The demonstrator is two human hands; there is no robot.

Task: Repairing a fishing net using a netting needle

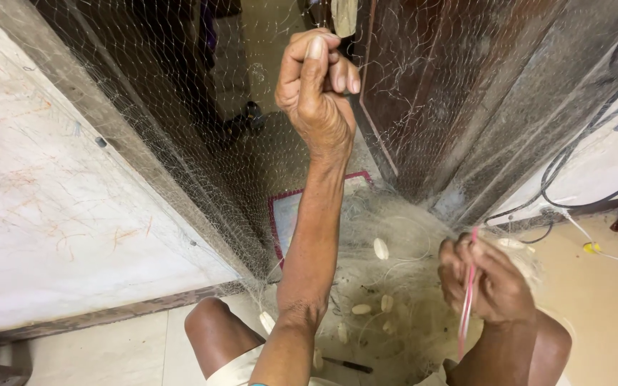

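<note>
**Holding up a net, needle in the other hand**

The left hand [317, 86] is raised high, fingers pinched shut on the net [252, 164], which is hung in front of a dark wooden door [452, 107]. The right hand [486, 282] is kept low beside the knee, closed on a pink needle [466, 307]. The rest of the net is piled on the floor [609, 300], white floats [380, 249] lying in it. Black cables [574, 157] are seen at right.
</note>
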